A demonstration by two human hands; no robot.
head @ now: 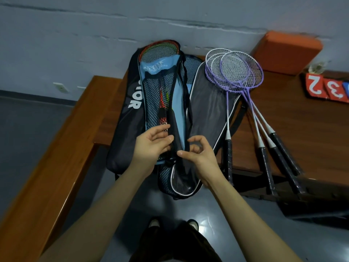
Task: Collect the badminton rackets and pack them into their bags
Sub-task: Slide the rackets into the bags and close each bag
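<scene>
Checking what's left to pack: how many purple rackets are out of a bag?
4, fanned on the wooden table right of the grey bag: purple rackets, heads overlapping near the wall, handles toward the person. More may be hidden.

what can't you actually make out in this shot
All in the head view:
- Red and green rackets: shafts and grips blurred behind the blue mesh bag; their count is unclear.
- White lettering on the black outer bag: partly hidden by a fold.
- Red number cards: cut off by the right edge.
- Left hand and right hand: fingers curl at the black strap; grip unclear.
</scene>
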